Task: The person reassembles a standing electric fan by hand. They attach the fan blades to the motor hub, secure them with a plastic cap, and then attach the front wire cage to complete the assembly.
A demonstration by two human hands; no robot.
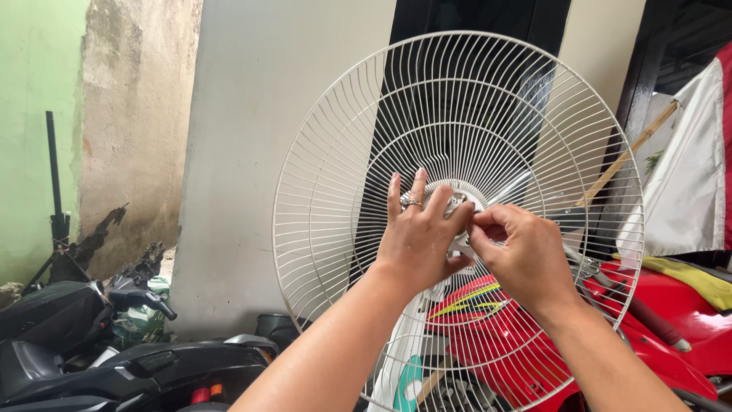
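A large round white wire fan grille (457, 107) stands upright in front of me, its spokes running out from a pale hub (460, 200). My left hand (418, 238), with a ring on one finger, lies against the hub with fingers spread over the wires. My right hand (522, 255) sits just right of the hub, its fingertips pinched on a small part at the hub's centre, touching the left hand's fingers. The centre piece is mostly hidden by both hands.
A red motorbike (671, 301) stands behind the grille at the right, draped with a yellow cloth (698, 278). A black scooter (114, 358) is parked at lower left. Grey and green walls, a dark doorway and a white-and-red cloth on a stick (698, 175) lie behind.
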